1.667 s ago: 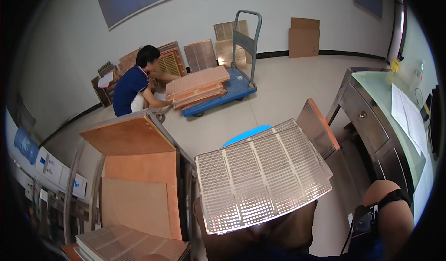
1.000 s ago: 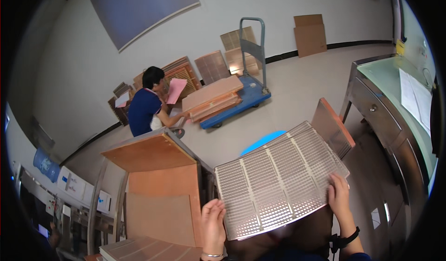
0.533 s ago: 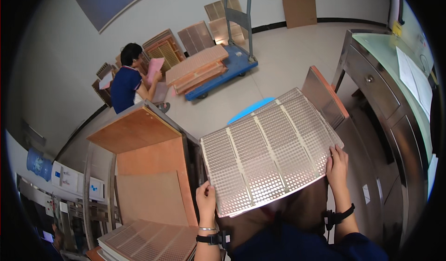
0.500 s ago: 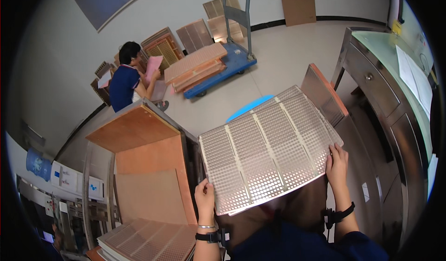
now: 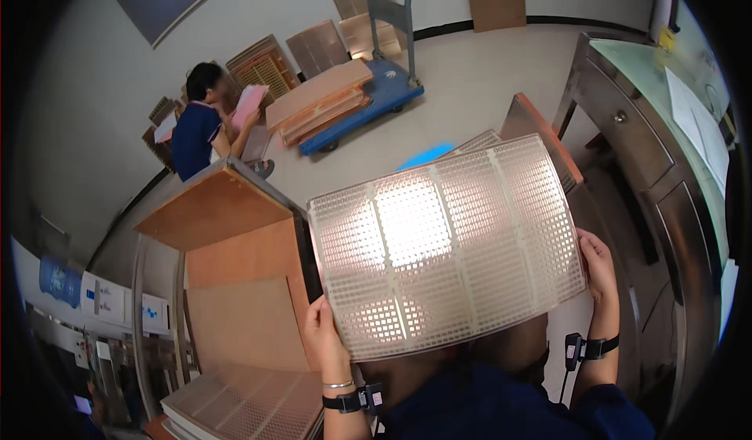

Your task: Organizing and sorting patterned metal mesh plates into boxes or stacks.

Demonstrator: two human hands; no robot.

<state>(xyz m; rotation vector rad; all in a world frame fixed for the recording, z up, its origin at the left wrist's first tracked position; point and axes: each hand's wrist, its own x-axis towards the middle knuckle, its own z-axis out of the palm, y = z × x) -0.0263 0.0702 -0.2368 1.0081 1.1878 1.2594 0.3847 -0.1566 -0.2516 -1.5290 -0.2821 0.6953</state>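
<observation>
I hold a large thin perforated sheet (image 5: 446,244), shiny and pale, with a grid of small square holes, up in front of me. My left hand (image 5: 323,338) grips its lower left edge and my right hand (image 5: 599,268) grips its right edge. Light glares off its upper left part. Just behind it lies another perforated sheet (image 5: 479,141) on a brown-edged board (image 5: 542,133). Both wrists wear black bands.
A brown shelved rack (image 5: 227,268) stands to my left, with a stack of perforated sheets (image 5: 251,401) at its foot. A steel cabinet (image 5: 650,150) is on my right. Farther off, a person in blue (image 5: 197,127) sits by a blue cart (image 5: 368,99) loaded with brown boards.
The sheet has come closer and higher in view, filling more of the middle. Both hands came onto its edges and stay there. The seated person now holds a pink sheet.
</observation>
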